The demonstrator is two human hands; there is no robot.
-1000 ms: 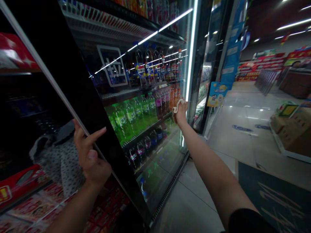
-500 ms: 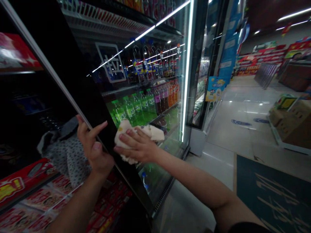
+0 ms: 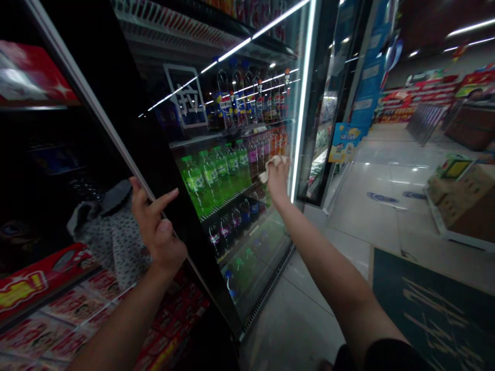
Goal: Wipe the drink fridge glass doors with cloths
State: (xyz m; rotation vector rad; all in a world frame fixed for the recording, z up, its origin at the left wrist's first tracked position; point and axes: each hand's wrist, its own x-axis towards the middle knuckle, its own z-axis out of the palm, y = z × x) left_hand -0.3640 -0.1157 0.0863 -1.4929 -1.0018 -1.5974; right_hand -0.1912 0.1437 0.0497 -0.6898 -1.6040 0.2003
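My right hand [image 3: 277, 180] is shut on a pale cloth [image 3: 273, 167], pressing it to the upper right of a drinks fridge's glass door [image 3: 251, 263]. My left hand [image 3: 159, 237] grips the door's black-framed edge [image 3: 133, 149], index finger stretched along it. Behind the glass stand green soda bottles [image 3: 209, 178], with blue-labelled cola bottles [image 3: 235, 98] on the shelf above and small dark bottles [image 3: 232, 226] below.
Red packaged goods [image 3: 73, 309] fill a low display beneath my left arm. To the right lie a tiled floor [image 3: 309, 319], a dark mat [image 3: 429, 314], cardboard boxes on a low stand [image 3: 460, 201], and a blue hanging banner [image 3: 367, 93].
My right hand and cloth have moved up and right across the glass, from mid-door to near its right side. My left hand stays on the door edge.
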